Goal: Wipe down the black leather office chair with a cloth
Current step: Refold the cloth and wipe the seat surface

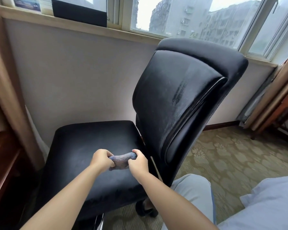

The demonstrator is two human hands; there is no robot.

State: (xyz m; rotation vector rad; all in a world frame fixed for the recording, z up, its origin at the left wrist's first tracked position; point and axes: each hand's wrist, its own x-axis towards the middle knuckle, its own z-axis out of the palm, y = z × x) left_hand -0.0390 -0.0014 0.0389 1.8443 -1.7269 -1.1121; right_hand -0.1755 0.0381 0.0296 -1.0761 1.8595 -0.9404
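Purple-grey cloth, bunched, held over chair seat: left hand and right hand each clench one end. Looks soft, light, limp; best gripped wadded in palm for wiping.
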